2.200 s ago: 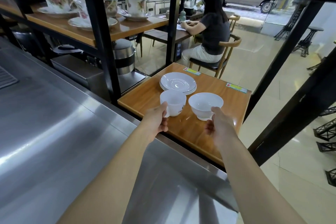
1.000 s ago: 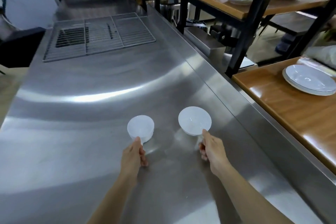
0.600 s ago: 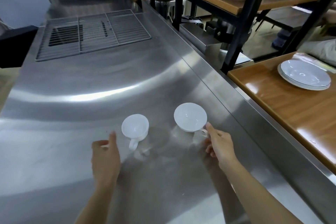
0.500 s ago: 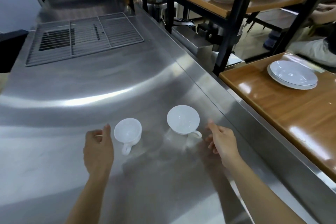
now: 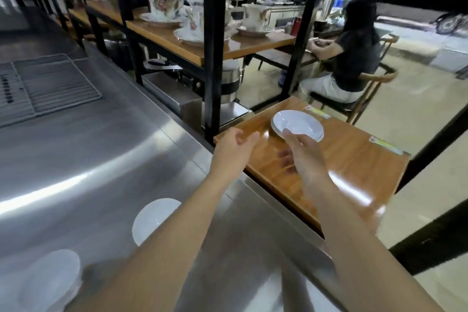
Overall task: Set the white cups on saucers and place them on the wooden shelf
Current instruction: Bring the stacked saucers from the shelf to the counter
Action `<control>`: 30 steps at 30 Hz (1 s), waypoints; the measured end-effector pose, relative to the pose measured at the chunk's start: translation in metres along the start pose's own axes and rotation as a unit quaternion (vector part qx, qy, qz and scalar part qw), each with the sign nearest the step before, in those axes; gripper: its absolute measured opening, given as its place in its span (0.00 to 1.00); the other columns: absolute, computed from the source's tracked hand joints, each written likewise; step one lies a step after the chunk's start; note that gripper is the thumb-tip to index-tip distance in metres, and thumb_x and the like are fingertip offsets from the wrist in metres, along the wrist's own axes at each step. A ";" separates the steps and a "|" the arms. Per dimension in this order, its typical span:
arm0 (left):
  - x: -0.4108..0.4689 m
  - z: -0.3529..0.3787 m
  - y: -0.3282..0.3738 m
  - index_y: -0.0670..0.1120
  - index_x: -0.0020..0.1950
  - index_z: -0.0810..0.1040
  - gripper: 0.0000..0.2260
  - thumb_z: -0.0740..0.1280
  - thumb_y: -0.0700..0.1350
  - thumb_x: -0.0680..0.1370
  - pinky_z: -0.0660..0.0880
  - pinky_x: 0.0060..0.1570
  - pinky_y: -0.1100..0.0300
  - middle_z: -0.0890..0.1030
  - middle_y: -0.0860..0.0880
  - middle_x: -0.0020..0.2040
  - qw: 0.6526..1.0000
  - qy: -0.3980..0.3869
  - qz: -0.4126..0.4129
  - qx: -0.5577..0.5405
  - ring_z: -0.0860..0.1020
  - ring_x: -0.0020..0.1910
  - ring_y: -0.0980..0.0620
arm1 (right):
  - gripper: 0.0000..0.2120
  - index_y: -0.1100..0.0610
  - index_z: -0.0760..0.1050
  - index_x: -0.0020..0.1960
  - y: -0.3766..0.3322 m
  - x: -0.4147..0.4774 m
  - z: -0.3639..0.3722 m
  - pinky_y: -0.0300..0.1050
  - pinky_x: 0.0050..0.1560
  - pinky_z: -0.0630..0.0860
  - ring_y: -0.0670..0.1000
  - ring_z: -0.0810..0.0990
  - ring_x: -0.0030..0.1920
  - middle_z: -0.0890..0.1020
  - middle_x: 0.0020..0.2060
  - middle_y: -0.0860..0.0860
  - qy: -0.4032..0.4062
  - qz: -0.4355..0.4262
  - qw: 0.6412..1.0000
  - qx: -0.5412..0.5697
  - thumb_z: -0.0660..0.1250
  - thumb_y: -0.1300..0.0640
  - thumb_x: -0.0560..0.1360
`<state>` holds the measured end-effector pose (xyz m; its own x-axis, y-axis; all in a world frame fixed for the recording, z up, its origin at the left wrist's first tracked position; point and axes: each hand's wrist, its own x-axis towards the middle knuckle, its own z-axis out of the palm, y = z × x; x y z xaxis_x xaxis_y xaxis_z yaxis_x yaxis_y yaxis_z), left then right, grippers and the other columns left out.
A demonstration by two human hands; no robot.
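Hands (image 5: 235,144) (image 5: 301,154) open, palms facing, outstretched beside stacked saucers (image 5: 297,125).

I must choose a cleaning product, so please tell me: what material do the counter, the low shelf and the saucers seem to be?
Counter: brushed stainless steel, judging by its grey sheen and streaked light reflections.
Low shelf: wood or wood-look laminate with glossy finish; grain and bright glare show.
Saucers: probably glazed white ceramic or porcelain; smooth, shiny, thin rims.

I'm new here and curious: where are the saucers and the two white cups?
saucers (image 5: 296,123): head view, bowl of the top saucer.
nearer cup (image 5: 50,276): head view, blurred rim.
farther cup (image 5: 152,218): head view, inside.
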<state>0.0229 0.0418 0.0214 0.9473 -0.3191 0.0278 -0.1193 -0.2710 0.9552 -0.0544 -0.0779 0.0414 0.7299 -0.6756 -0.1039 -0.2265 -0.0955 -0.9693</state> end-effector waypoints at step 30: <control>0.146 0.102 0.000 0.46 0.49 0.72 0.08 0.66 0.49 0.75 0.79 0.29 0.54 0.76 0.45 0.43 0.942 -0.152 -0.231 -0.189 0.77 0.42 0.47 | 0.09 0.62 0.69 0.54 0.048 0.182 -0.059 0.48 0.27 0.73 0.57 0.73 0.36 0.73 0.39 0.58 0.104 0.180 0.978 -0.034 0.61 0.58 0.77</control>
<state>0.1304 -0.0977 -0.0048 0.7367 -0.5074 -0.4469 0.4528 -0.1206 0.8834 0.0294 -0.2486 -0.0106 0.4502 -0.8073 -0.3815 -0.4926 0.1319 -0.8602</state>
